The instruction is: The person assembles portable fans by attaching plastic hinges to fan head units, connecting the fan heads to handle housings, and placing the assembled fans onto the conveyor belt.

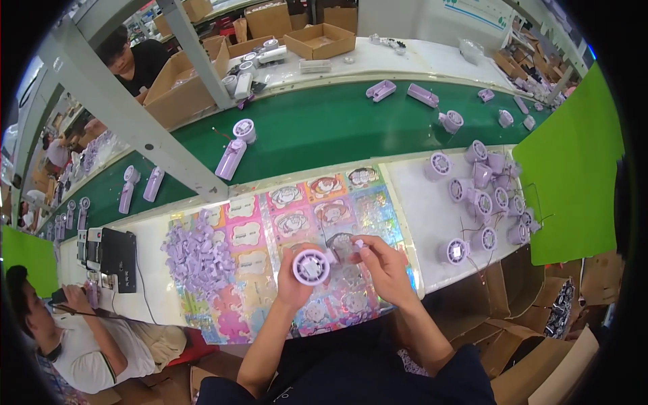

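Observation:
My left hand (pixel 288 285) is wrapped round a lavender fan head (pixel 311 267), its round grille facing up. Beside it, my right hand (pixel 391 275) pinches a small lavender plastic piece (pixel 358 245) between thumb and fingertips, close to the fan head's side stub. Both hands are above a colourful printed sheet (pixel 250 235) on the white bench. To the left lies a heap of small lavender plastic pieces (pixel 198 255). On the right stands a group of lavender fan heads (pixel 482 202), several with thin wires sticking out.
Beyond the bench runs a green conveyor belt (pixel 310 128) carrying fan heads and handle shells (pixel 231 159). A grey metal post (pixel 145 111) rises at the bench's far edge. Cardboard boxes (pixel 523 351) stand low at right. One co-worker (pixel 91 347) sits at left, another (pixel 138 64) across the belt.

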Demonstrator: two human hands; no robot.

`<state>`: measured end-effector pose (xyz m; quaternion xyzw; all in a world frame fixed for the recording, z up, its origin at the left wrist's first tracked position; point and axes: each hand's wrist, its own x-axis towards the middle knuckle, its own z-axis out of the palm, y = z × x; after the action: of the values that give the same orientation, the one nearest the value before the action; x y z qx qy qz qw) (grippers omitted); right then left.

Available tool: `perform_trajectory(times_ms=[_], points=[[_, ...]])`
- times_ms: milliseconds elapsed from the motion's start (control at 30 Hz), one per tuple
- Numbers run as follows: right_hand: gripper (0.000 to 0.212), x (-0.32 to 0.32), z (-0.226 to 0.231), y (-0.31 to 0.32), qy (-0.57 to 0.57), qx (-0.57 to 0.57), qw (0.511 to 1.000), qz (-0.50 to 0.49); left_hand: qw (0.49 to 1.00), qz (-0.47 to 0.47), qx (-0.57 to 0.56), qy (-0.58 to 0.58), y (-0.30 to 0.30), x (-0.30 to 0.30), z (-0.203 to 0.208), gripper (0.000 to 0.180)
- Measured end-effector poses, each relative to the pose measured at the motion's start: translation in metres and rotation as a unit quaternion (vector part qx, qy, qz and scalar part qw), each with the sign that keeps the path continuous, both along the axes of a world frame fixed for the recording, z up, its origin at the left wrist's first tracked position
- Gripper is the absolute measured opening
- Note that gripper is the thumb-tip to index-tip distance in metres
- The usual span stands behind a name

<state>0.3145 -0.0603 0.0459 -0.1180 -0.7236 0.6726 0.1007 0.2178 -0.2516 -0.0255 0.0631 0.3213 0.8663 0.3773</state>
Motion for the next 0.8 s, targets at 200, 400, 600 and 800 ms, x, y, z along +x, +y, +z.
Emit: perform_trajectory(times_ms=[200, 400, 600, 800], points=[[0.018, 0.006, -0.002, -0.016, 0.067, 0.119, 0.989, 0.054, 0.999, 0.006, 0.005, -0.041, -0.011, 0.005, -0.004, 0.05], [0.021, 0.011, -0.002, -0.024, -0.042, 0.058, 0.996, 0.057, 0.999, -0.003, -0.017, -0.03, -0.009, 0.007, -0.007, 0.052], [0.016, -0.002, -0.024, -0.038, 0.008, 0.237, 0.971, 0.0, 0.996, -0.068, -0.022, 0.046, -0.018, 0.007, -0.008, 0.046], [0.013, -0.012, -0.029, -0.051, 0.016, 0.302, 0.95, -0.077, 0.998, -0.03, -0.045, 0.042, -0.012, 0.011, -0.003, 0.044]])
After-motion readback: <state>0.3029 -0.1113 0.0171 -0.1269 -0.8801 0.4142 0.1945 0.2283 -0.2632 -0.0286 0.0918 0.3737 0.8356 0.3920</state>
